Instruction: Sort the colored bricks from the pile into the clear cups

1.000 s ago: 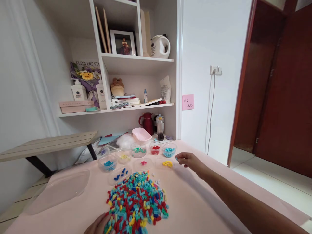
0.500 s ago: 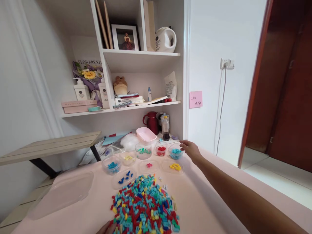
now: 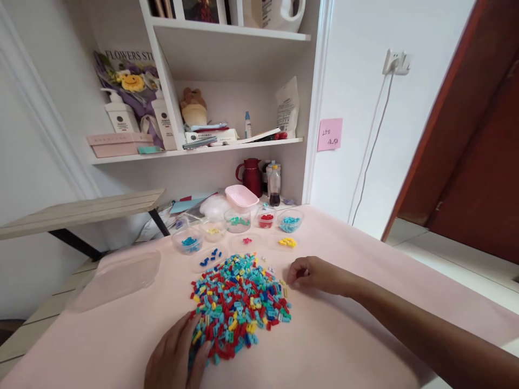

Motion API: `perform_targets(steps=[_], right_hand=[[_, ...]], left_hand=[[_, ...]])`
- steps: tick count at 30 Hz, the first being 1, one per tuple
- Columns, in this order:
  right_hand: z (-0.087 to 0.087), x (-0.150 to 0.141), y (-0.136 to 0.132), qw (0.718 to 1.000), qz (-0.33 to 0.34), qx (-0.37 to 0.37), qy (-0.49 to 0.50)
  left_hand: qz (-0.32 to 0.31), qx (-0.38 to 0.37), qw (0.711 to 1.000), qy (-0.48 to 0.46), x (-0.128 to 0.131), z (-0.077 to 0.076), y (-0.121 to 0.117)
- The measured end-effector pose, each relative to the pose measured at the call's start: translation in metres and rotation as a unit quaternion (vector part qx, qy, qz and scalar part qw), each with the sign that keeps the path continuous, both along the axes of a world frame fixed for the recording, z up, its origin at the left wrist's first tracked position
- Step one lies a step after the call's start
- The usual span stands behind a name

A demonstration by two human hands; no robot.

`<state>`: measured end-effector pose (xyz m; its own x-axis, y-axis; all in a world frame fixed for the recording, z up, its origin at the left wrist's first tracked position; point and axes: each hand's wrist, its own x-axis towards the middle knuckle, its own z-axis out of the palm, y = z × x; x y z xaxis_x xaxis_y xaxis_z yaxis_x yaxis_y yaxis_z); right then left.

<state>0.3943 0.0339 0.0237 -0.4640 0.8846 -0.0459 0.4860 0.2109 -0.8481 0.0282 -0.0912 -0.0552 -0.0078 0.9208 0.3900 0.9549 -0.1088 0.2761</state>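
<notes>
A heap of small, many-coloured plastic building bricks (image 3: 239,302) lies on the pink tabletop. My left hand (image 3: 172,351) rests at its near left edge, fingers stretched out and apart, touching the bricks. Just beyond the right edge of the heap is my right hand (image 3: 312,274), its fingers curled in with the tips hidden. A few pale yellow bricks (image 3: 285,292) lie beside it. Behind the heap, clear containers hold sorted bricks: turquoise bricks (image 3: 290,223), red bricks (image 3: 266,220), yellow bricks (image 3: 287,242), green bricks (image 3: 238,221) and dark blue bricks (image 3: 211,257).
At the left lies a clear plastic lid or tray (image 3: 117,278). A pink basin (image 3: 242,197), a dark red jug (image 3: 252,178) and a bottle of dark liquid (image 3: 274,186) stand at the back under the shelves. A wooden bench (image 3: 81,212) is at far left.
My right hand has come back from the turquoise container to the right side of the heap. More of my left hand shows at the heap's left edge. The view has tipped downward.
</notes>
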Motion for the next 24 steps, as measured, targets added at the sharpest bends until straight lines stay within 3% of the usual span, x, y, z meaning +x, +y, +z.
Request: perform_targets(steps=[4, 9, 17, 21, 24], right_hand=[[-0.004, -0.001, -0.011, 0.998, 0.052, -0.012, -0.016], [-0.009, -0.005, -0.020, 0.993, 0.058, 0.079, -0.062], [-0.016, -0.011, -0.033, 0.980, 0.044, 0.165, -0.100], [-0.019, -0.013, -0.034, 0.986, 0.024, 0.150, -0.070], [-0.019, -0.011, -0.029, 0.997, -0.006, 0.082, -0.009]], left_hand=[[0.006, 0.012, 1.000, -0.019, 0.002, 0.005, -0.002], [0.009, 0.023, 1.000, -0.017, 0.006, 0.006, -0.003], [0.020, 0.044, 0.999, 0.009, 0.006, -0.009, 0.000], [0.013, 0.005, 1.000, 0.022, 0.002, -0.006, -0.002], [-0.002, -0.029, 0.999, 0.032, -0.004, -0.003, -0.001]])
